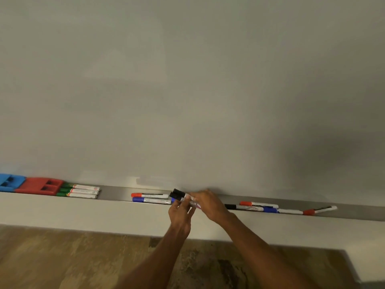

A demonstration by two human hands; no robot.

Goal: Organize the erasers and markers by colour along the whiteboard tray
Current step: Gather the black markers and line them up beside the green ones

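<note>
A metal tray [114,192] runs along the bottom of the whiteboard. At its far left sit a blue eraser [9,182] and a red eraser [39,185], with three green-capped markers [81,191] beside them. A red-capped marker [149,195] and a blue-capped marker [151,200] lie mid-tray. My left hand [180,215] and my right hand [208,203] together hold a bundle of black-capped markers [178,194] just above the tray. To the right lie a black marker [242,207], a red marker [258,204], a blue marker [269,210] and another red-capped marker [308,212].
The whiteboard [187,80] fills the upper view. Below the tray is a pale wall ledge [83,213], then a wooden floor [73,257]. A bare stretch of tray lies between the green markers and the mid-tray pair.
</note>
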